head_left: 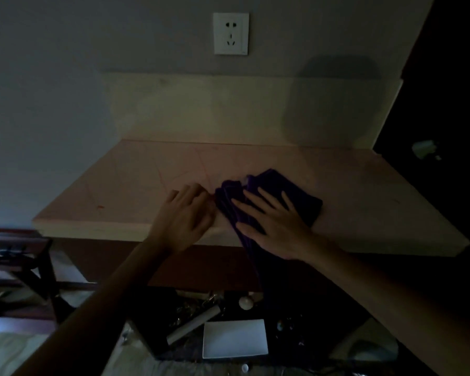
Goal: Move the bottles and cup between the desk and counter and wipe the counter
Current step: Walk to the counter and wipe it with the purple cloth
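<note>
Purple folded cloth lies under my flat right hand, fingers spread, grip apart; left hand rests open beside it on the pale surface.

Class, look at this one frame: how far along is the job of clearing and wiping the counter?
Done, it seems: the counter carries no bottles or cup. In hand: the right hand lies flat on a dark purple cloth near the front edge, which points to wiping; the left hand rests beside it, at the cloth's edge. Left: probably more wiping and returning the bottles and cup, which cannot be picked out in this dim frame.
</note>
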The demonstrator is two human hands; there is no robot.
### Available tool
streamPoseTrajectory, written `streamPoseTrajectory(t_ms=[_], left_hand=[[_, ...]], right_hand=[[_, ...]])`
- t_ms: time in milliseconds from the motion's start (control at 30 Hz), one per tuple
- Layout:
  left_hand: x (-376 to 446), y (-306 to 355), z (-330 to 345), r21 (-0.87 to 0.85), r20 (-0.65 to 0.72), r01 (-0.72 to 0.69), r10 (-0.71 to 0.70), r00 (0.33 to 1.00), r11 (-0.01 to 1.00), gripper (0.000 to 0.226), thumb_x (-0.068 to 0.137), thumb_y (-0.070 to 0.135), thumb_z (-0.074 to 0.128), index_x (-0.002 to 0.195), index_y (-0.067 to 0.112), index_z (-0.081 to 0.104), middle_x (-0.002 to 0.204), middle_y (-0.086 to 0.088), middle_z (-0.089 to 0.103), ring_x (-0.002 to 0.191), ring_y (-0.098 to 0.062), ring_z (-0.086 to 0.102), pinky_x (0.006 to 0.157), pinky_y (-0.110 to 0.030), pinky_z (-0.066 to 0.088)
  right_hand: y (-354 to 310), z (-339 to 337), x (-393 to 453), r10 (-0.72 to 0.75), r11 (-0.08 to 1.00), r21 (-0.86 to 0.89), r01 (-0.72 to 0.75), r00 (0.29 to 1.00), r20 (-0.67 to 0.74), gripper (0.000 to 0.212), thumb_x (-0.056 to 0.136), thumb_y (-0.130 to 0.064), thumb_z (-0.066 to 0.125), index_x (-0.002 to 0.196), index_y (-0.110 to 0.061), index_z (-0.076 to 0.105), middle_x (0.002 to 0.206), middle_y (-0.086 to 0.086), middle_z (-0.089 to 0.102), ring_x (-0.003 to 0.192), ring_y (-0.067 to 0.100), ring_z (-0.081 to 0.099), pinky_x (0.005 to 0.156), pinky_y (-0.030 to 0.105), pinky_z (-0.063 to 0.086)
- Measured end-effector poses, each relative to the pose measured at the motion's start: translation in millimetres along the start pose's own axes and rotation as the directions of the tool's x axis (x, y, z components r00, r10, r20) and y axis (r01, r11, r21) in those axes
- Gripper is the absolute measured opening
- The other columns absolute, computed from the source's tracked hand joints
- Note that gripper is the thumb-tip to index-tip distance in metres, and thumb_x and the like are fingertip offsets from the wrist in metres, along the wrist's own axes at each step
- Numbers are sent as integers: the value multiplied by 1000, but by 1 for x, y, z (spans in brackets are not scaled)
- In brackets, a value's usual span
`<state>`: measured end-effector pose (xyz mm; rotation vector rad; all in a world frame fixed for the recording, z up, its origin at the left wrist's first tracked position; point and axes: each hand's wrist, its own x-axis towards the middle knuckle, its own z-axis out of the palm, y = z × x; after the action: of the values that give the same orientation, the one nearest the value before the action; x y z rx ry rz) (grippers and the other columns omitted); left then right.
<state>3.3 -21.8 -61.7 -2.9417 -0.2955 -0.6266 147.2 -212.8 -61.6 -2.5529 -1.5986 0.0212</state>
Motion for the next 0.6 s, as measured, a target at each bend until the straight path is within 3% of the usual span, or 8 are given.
streamPoseTrajectory(t_ms=[167,433,600], left_hand=[[-17,-69,-7,72,116,22,-31,993,997,55,94,54,32,122,17,62,117,-4,61,93,-23,59,79,-34,41],[-17,-86,2,46,111,9,-14,994,999,46,97,41,30,123,20,62,120,-1,59,93,-21,58,75,-34,40],[-20,-87,3,28,75,6,-8,997,1000,46,96,40,33,122,18,63,116,-3,61,91,-22,57,75,-35,42]], right_hand=[[7,-3,48,-14,1000,-1,14,998,54,61,88,-74,5,146,-55,5,162,-19,1,150,10,-4,119,52,-6],[17,5,249,28,1000,-7,-28,997,76,59,93,-67,16,149,-48,13,163,-9,8,151,19,3,119,56,-1],[2,8,244,66,998,-8,-65,994,90,65,90,-70,12,151,-46,10,163,-9,5,151,20,0,118,58,-5]])
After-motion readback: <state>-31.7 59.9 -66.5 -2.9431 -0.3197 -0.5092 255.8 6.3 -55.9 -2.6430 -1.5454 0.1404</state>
